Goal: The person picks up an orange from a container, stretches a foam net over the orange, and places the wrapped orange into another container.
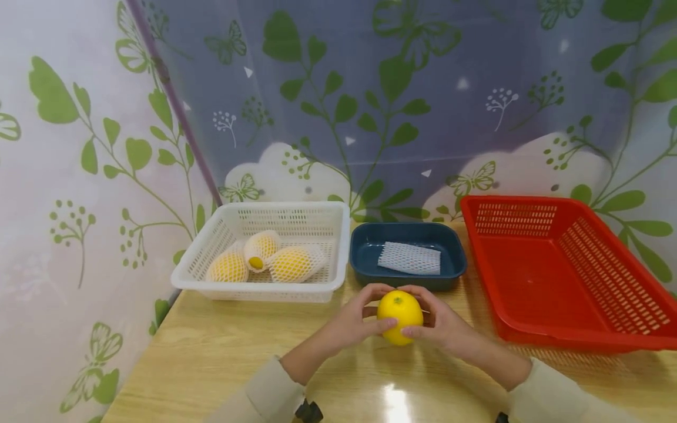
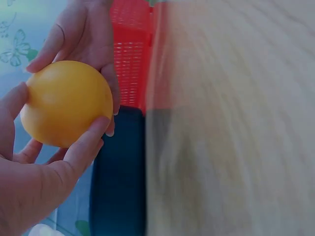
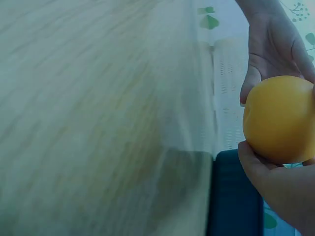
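Observation:
Between my two hands is a bare yellow orange-like fruit point(image 1: 399, 317), a small green stem mark at its top. My left hand point(image 1: 365, 317) curls round its left side, thumb across the front. From the other side my right hand point(image 1: 436, 317) grips it the same way. In the left wrist view the smooth fruit point(image 2: 66, 103) sits between the fingers of both hands; the right wrist view shows the fruit point(image 3: 280, 119) likewise. Just behind the hands stands a dark blue tray point(image 1: 359, 270) with a flat white foam net sleeve point(image 1: 409, 258) lying in it.
At the left, a white plastic basket point(image 1: 182, 279) holds 3 yellow fruits point(image 1: 291, 262) in white foam nets. A large red basket point(image 1: 534, 282) stands at the right. All rest on a wooden table point(image 1: 238, 352), against a leaf-patterned curtain point(image 1: 338, 88).

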A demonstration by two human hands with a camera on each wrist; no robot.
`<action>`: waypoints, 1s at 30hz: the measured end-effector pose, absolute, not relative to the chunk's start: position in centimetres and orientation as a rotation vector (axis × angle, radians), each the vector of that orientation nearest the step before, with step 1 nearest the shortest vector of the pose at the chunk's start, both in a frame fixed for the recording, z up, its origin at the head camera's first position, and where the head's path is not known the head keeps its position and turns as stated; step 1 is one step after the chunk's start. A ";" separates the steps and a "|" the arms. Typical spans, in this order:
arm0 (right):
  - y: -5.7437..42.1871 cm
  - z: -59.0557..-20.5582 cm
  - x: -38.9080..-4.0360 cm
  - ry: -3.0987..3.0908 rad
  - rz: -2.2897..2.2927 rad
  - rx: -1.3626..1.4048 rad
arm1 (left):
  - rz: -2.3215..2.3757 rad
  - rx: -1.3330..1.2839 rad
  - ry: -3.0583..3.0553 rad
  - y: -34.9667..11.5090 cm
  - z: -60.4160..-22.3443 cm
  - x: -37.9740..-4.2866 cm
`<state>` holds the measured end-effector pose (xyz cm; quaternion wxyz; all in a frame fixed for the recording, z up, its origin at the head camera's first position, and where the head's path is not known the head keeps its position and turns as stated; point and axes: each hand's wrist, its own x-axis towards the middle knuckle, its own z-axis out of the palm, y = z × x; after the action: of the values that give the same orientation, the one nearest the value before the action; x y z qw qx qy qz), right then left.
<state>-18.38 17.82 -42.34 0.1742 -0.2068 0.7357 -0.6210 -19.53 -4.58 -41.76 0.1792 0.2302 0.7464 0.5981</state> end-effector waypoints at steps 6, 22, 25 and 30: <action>17.9 -44.0 -18.6 2.102 -1.718 -0.629 | 1.648 0.648 2.178 -4.4 -42.9 -19.5; 18.1 -44.9 -18.5 2.108 -1.612 -0.557 | 1.577 0.645 2.137 -4.2 -43.9 -19.1; 18.1 -44.7 -18.4 2.110 -1.598 -0.542 | 1.560 0.635 2.152 -4.2 -43.9 -19.1; 18.3 -44.2 -18.4 2.121 -1.549 -0.594 | 1.518 0.691 2.211 -4.2 -43.9 -19.1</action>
<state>-18.36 18.30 -44.16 0.2223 -0.2150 0.7680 -0.5608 -19.10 -4.24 -43.91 0.1848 0.2451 0.7846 0.5387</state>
